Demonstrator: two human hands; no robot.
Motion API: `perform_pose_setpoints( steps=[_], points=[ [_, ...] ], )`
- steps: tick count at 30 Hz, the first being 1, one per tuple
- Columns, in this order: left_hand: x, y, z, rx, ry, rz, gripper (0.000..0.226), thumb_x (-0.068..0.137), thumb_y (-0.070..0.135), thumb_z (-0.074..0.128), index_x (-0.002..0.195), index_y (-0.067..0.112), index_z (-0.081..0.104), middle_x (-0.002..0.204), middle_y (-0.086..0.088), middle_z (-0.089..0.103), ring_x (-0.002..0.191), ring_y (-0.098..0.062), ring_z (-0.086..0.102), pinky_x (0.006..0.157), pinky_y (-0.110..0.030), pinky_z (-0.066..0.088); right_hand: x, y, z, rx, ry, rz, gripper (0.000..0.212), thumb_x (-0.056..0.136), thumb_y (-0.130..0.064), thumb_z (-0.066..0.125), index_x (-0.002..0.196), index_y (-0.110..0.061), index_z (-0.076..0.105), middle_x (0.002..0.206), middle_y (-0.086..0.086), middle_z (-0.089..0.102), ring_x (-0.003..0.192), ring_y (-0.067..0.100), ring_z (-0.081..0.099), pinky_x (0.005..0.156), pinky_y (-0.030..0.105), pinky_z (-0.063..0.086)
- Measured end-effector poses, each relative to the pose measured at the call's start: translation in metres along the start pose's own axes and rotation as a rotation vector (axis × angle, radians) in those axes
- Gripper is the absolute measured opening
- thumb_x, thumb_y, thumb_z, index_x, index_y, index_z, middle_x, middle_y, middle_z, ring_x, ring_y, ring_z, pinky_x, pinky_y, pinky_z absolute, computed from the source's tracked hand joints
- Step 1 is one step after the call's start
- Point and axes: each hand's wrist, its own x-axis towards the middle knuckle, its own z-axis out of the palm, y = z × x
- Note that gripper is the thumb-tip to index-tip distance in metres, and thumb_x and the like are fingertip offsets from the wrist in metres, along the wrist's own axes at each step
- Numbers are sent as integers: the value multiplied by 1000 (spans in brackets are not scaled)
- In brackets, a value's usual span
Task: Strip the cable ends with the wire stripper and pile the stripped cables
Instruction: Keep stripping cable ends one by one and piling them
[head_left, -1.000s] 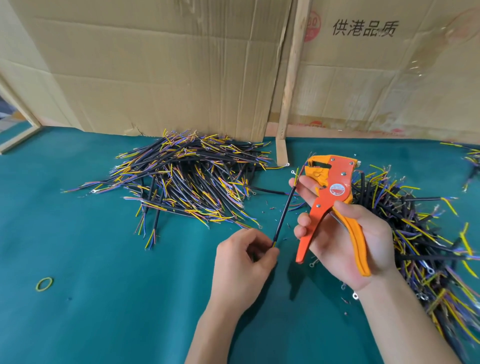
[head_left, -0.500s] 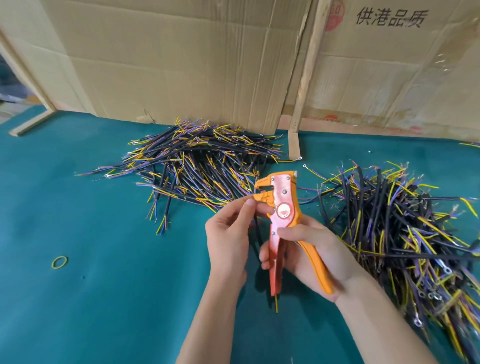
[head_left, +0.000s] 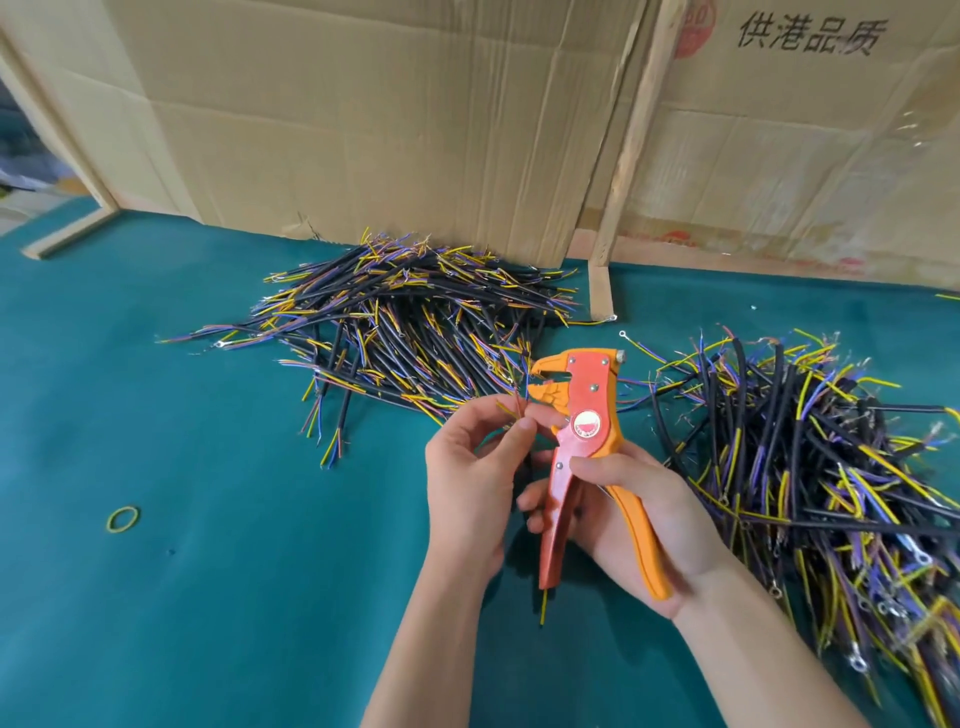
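1. Change since the earlier frames: the wire stripper (head_left: 587, 447), which leaned to the right with the cable held out to its left, now stands nearly upright in mid-scene. The cable (head_left: 543, 608) has been brought in behind the tool, its fine cores raised to the open beak.
2. Grip, right hand (head_left: 639, 514): fingers and thumb are wrapped round the two handles, which stand spread apart, so the tool is held but not squeezed. The jaws at the top gape, facing left.
3. Grip, left hand (head_left: 472, 483): thumb and forefinger pinch the thin coloured cores just left of the jaws; the remaining fingers are loosely curled.
4. Location: the cable lies between the two hands, near the viewer, over the green table (head_left: 208, 597). Most of its black sheath is hidden by the tool and fingers.
5. Handling (judgement): the cable looks light and pliant, its cores fine and easily bent or nicked. It is best held close to the end, where the pinch keeps a core straight for the jaws.
6. Axis: the cable's long axis runs near to far, with a yellow-tipped end pointing toward the viewer below the handle and the worked end pointing away.
7. Surroundings: one cable pile (head_left: 405, 332) lies far left and another (head_left: 810, 467) lies right.
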Motion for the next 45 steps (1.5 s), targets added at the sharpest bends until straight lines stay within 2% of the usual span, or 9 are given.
perform_pose_setpoints(
  steps=[3,6,9,11,15,19,23,30,45],
  points=[
    [-1,-1,0,92,87,46,8,97,0,62,91,6,61,93,-15,75,42,-17,53,37,-21,39,-1,-3,-1,-22,6,12,55,80,-8,63,135,-7,64,117,28,57,79,39,67,74,45,57],
    [2,-4,-2,309,220,185,18,93,2,68,83,17,70,83,-4,76,58,-20,68,48,-30,51,-1,-8,-4,-17,31,5,49,87,-11,63,137,-9,63,134,22,64,81,39,69,80,50,59],
    [2,-4,-3,398,295,266,23,93,5,69,82,24,73,72,2,74,66,-18,70,57,-29,54,-4,-15,-8,-54,91,80,37,95,-17,63,131,-15,69,126,27,66,89,45,69,83,53,58],
    [1,-4,-3,465,320,286,22,94,9,69,81,27,72,69,5,71,66,-16,69,60,-34,55,-7,-18,-10,-94,93,155,34,97,-23,60,130,-21,69,114,30,69,92,49,68,83,58,57],
    [0,-3,-3,520,360,306,14,93,11,71,85,23,74,70,6,71,68,-15,67,67,-35,54,-11,-22,-10,-191,37,222,43,91,-28,69,133,-21,66,97,31,66,80,44,67,76,56,57],
    [-2,-1,-1,537,370,304,21,91,8,72,84,27,74,77,5,73,74,-13,70,71,-29,53,-12,-20,-7,-278,-15,226,40,85,-16,71,126,-18,69,89,27,65,72,40,64,71,51,57],
    [-4,1,1,606,348,336,28,91,6,71,82,33,71,82,4,73,80,-15,70,78,-34,56,-11,-17,-6,-293,-10,226,37,82,-10,73,119,-15,71,82,23,63,68,37,63,68,50,57],
    [-4,2,1,678,332,386,18,90,3,71,88,21,76,83,9,69,78,-8,66,73,-18,50,-9,-14,-7,-330,21,188,41,81,-14,76,118,-2,65,74,20,54,60,34,57,58,46,56],
    [-4,2,1,716,337,429,14,88,3,74,87,17,76,80,7,68,76,-9,64,71,-16,48,-8,-12,-5,-313,25,157,22,80,-19,76,96,-6,69,62,12,42,45,24,42,45,34,43]
  ],
)
